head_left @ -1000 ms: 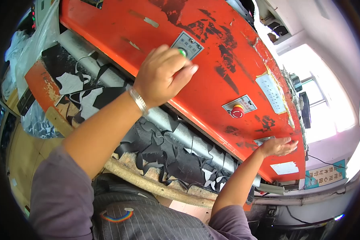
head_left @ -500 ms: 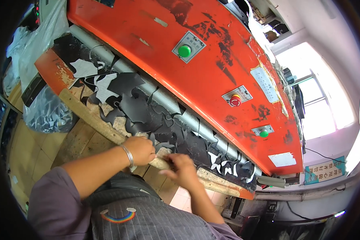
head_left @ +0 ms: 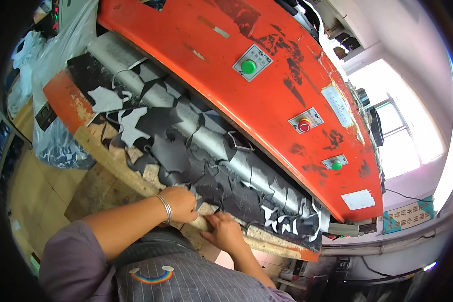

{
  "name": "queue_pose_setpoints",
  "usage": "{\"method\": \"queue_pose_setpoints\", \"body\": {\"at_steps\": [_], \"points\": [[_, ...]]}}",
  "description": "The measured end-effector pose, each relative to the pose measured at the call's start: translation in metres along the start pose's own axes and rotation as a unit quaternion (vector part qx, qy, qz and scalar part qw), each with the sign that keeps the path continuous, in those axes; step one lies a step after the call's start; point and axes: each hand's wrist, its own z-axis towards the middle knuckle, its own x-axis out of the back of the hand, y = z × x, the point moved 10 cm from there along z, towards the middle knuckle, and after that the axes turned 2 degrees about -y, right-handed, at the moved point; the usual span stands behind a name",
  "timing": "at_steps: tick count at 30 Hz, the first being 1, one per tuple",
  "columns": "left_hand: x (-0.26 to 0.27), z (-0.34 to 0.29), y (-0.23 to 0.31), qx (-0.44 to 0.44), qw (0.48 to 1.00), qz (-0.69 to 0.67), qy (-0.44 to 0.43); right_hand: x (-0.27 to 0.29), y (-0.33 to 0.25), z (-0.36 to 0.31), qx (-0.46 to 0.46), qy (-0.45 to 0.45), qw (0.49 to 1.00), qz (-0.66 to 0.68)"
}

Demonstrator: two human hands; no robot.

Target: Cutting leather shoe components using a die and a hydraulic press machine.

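Observation:
Both hands meet the front edge of a machine bed strewn with black cut sheet scraps [head_left: 171, 153]. My left hand [head_left: 180, 204], a silver bangle at its wrist, is closed at the worn tan edge strip [head_left: 121, 163]; what its fingers grip is hidden. Just right of it, my right hand [head_left: 225, 232] has its fingers bent over the same strip, its thumb lower on the near side. I cannot make out what lies in its fingers. White-faced scraps [head_left: 133, 127] lie among the black ones at the left, more near the right end.
Beyond the bed rises the orange machine body [head_left: 211, 65], with a green button [head_left: 248, 66], a red knob [head_left: 304, 125] and another green button [head_left: 336, 165]. A grey metal bar [head_left: 206, 138] runs along the bed's back. A clear plastic bag of scraps [head_left: 63, 146] hangs at the left.
More of the grey bar and the scraps on it now shows below the orange body. My right hand's fingers have settled on the edge strip; my left hand stays close to its place.

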Motion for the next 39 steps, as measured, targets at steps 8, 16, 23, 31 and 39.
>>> {"method": "queue_pose_setpoints", "body": {"at_steps": [8, 16, 23, 31, 39], "points": [[0.087, 0.074, -0.028, -0.011, 0.979, 0.022, 0.204, 0.095, 0.105, 0.120, -0.154, 0.215, 0.964, 0.015], [0.073, 0.077, -0.048, -0.046, 0.981, 0.033, 0.183, 0.059, 0.123, 0.145, -0.257, 0.120, 0.945, 0.165], [0.048, 0.098, 0.001, -0.142, 0.985, -0.027, 0.095, 0.009, 0.072, 0.050, -0.118, 0.079, 0.784, 0.604], [0.123, 0.181, -0.001, -0.125, 0.957, -0.062, 0.254, 0.013, 0.115, -0.046, -0.228, 0.135, 0.873, 0.409], [0.125, 0.225, -0.024, 0.144, 0.983, 0.060, 0.101, 0.067, 0.203, -0.015, -0.183, 0.108, 0.971, 0.107]]}}
